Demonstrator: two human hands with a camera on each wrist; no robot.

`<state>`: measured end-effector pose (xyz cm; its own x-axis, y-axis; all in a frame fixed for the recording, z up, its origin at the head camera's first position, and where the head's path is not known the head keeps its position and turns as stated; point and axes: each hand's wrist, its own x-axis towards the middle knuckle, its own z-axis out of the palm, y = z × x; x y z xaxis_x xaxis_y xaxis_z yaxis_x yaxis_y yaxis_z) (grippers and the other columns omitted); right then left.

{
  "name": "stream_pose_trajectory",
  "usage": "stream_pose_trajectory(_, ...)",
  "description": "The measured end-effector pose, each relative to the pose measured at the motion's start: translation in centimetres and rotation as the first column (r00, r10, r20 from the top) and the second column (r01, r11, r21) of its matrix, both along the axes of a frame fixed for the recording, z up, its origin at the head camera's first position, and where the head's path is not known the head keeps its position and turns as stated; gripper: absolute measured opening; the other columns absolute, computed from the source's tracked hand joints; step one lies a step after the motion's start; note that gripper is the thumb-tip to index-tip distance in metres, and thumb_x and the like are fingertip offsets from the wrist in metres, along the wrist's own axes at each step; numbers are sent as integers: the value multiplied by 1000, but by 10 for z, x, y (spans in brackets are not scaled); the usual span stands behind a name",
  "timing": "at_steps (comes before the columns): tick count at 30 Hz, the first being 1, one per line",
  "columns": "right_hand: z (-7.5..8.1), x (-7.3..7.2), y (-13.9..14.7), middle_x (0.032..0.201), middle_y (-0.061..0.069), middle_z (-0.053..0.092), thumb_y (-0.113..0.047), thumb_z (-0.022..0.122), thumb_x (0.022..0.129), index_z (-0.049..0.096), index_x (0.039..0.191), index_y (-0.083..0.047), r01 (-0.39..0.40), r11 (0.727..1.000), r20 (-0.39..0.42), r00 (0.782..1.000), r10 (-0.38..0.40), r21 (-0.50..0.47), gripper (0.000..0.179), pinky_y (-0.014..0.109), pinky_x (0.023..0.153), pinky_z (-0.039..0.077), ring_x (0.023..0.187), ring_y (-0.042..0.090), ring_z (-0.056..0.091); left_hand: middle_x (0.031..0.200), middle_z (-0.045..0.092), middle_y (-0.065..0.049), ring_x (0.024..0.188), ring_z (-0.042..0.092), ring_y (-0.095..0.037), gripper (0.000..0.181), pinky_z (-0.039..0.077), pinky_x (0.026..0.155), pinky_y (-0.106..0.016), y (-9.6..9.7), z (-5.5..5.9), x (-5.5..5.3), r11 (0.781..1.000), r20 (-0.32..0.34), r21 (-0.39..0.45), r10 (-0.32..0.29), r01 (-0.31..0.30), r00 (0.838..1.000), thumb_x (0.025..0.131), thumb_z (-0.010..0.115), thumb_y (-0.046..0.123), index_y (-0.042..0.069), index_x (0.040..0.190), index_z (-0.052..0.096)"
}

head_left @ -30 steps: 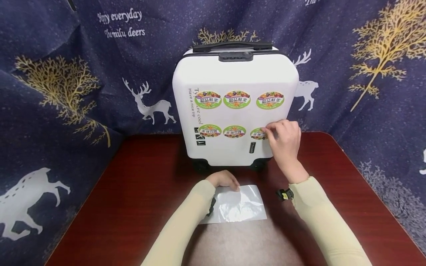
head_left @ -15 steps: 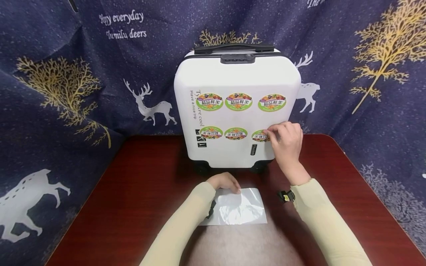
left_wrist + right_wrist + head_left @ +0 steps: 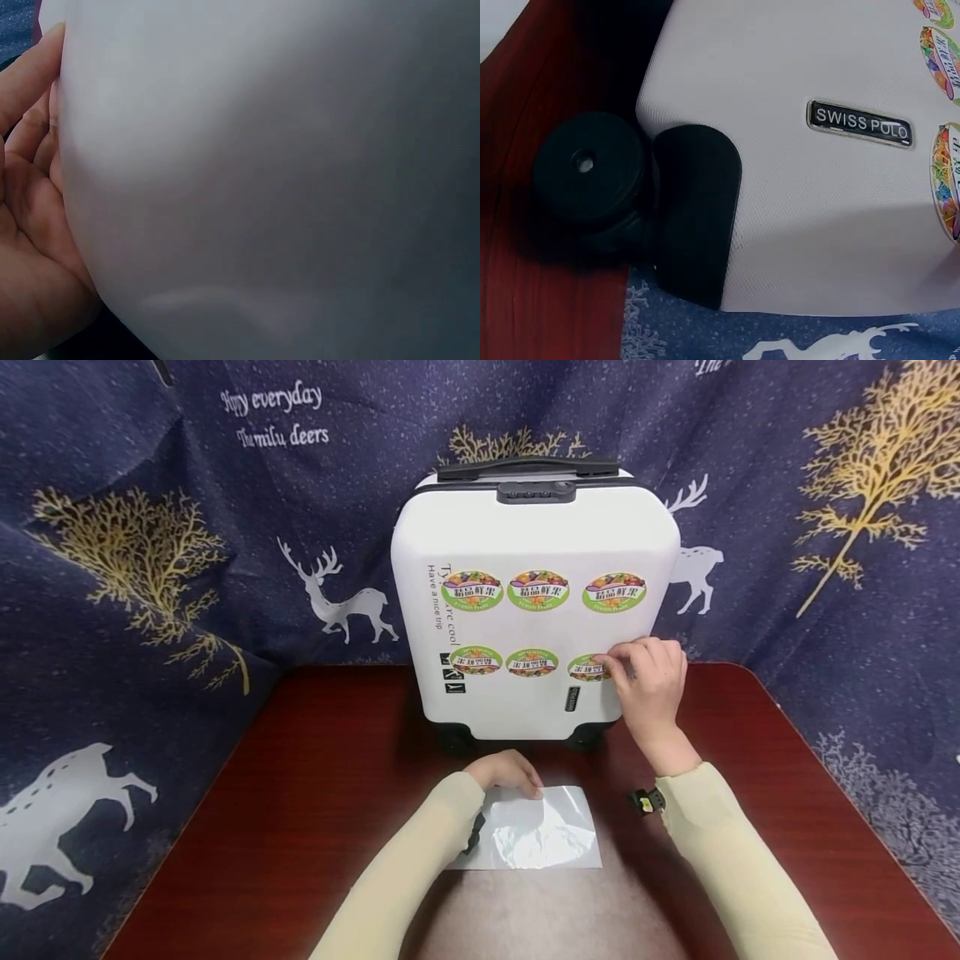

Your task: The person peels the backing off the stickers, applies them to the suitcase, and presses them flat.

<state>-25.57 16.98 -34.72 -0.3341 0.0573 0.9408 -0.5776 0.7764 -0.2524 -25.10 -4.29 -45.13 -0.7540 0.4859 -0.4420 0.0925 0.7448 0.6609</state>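
A white suitcase (image 3: pixel 498 627) stands upright, with oval fruit stickers in two rows across its front. At the lower right sticker (image 3: pixel 582 667), my right hand (image 3: pixel 651 681) pinches the right edge between thumb and forefinger, the fingertips close to the shell. Part of that sticker is covered by the fingers. My left hand (image 3: pixel 510 768) holds a glossy white sheet (image 3: pixel 558 839) by its upper part, over the table. Up close in the left wrist view, the sheet (image 3: pixel 247 180) fills most of the picture and hides part of the fingers.
The suitcase rests on a dark red table (image 3: pixel 330 793) on black wheels (image 3: pixel 589 169). A "SWISS POLO" plate (image 3: pixel 861 124) is fixed near its bottom. Behind hangs a dark blue cloth (image 3: pixel 322 510) printed with deer and trees.
The head view has shifted slightly, so the suitcase appears a little lower. Both hands keep nearly the same places, right at the sticker and left on the sheet.
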Motion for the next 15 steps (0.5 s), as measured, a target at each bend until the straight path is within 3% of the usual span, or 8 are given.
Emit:
stream_pose_trajectory(7, -5, 13, -3, 82, 21, 63, -3, 84, 81, 68, 87, 5, -54, 998, 112, 992, 52, 10, 19, 47, 78, 34, 80, 36, 49, 120, 75, -9, 113, 63, -20, 22, 48, 109, -35, -2, 2, 3, 999, 8, 21, 26, -27, 1000, 89, 76, 16, 6, 108, 80)
stream_pose_trajectory(15, -25, 38, -4, 95, 24, 64, -1, 79, 85, 67, 97, 6, -93, 995, 291, 952, 96, -24, 18, 38, 74, 35, 85, 35, 48, 120, 76, -9, 112, 63, -18, 23, 47, 108, -32, -2, 3, 5, 997, 18, 63, 41, -42, 999, 87, 76, 13, 4, 108, 80)
